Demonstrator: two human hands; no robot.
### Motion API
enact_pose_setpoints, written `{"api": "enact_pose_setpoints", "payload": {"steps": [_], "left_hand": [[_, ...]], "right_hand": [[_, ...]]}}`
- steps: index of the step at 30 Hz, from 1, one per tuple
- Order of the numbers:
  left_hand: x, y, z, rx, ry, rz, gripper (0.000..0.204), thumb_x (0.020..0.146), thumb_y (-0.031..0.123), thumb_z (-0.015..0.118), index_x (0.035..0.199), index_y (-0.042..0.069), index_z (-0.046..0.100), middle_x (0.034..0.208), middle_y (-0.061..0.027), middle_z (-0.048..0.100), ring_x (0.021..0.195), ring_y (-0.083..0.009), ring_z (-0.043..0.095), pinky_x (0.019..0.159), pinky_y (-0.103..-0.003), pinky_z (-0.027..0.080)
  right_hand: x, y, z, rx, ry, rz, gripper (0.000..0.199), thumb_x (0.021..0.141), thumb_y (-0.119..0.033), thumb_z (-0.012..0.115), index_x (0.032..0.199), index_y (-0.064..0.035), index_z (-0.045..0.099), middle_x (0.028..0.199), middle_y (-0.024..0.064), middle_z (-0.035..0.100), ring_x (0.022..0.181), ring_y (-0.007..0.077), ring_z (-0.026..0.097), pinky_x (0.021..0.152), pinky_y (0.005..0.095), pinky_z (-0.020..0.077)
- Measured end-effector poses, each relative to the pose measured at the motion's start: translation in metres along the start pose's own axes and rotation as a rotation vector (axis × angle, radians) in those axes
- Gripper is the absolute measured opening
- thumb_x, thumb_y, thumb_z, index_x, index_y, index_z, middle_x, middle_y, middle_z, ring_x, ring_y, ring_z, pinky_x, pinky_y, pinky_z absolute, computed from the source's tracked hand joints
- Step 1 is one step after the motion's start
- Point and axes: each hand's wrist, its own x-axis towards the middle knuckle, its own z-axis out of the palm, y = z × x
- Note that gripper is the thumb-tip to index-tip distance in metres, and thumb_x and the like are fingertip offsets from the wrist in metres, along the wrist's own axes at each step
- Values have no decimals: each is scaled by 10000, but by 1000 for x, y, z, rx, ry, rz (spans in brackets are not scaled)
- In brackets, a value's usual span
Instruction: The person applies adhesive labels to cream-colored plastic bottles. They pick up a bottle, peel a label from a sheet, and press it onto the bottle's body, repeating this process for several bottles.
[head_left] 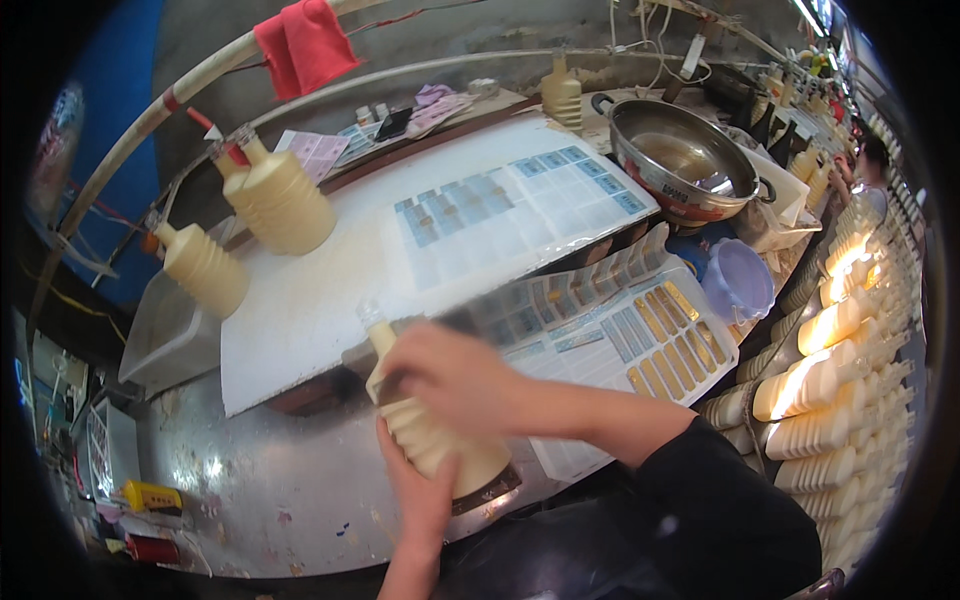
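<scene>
In the head view, a ribbed cream bottle (432, 437) is tilted between six and seven o'clock, its lower body clasped by the left hand's (421, 490) fingers. The shoulder is covered by the blurred right hand (437, 367); whether anything is gripped there cannot be told. Light, semi-stiff, smooth plastic is suggested, best held at the ribs.

Blurred right hand (445, 370) over the ribbed cream bottle (445, 445)
From here I can't identify the dark sliver (393, 388) under its smeared fingers (410, 352), which hide part of the bottle's shoulder. Below the left hand (421, 487), the lower edge crops the forearm (412, 565) from me; far right of both hands, stacked bottles (825, 400) run into the black rim.
</scene>
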Motion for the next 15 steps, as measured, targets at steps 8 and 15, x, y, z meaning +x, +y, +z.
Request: {"api": "enact_pose_setpoints", "payload": {"steps": [8,15], "left_hand": [[-12,-20,-5,-14,-25,22,1073,750,172,741,1609,-10,124,1537,-252,356,1391,-354,426,1168,-448,344],[-9,-28,0,-103,10,64,1157,762,400,816,1598,-37,145,1525,-255,371,1391,-359,428,1165,-467,339]], "right_hand": [[34,136,-141,-833,251,351,238,871,-202,591,965,-36,733,998,201,718,939,391,684,816,494,541],[92,216,-182,-1071,41,510,235,852,-127,590,988,-4,737,1122,229,688,1010,354,707,895,452,562]]}}
